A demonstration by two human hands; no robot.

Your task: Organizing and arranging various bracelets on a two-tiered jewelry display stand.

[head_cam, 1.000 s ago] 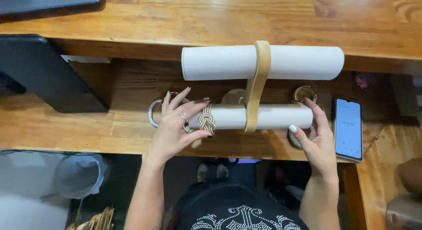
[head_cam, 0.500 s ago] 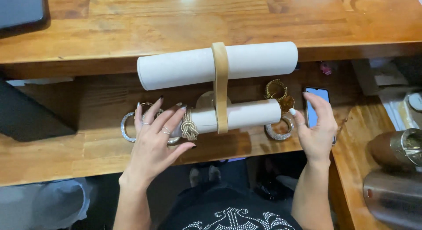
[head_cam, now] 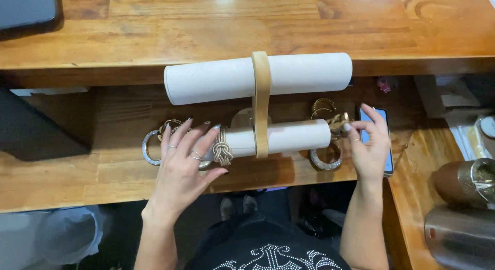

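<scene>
Matt white rolls (head_cam: 278, 138), glossy wooden table (head_cam: 206, 38)
</scene>
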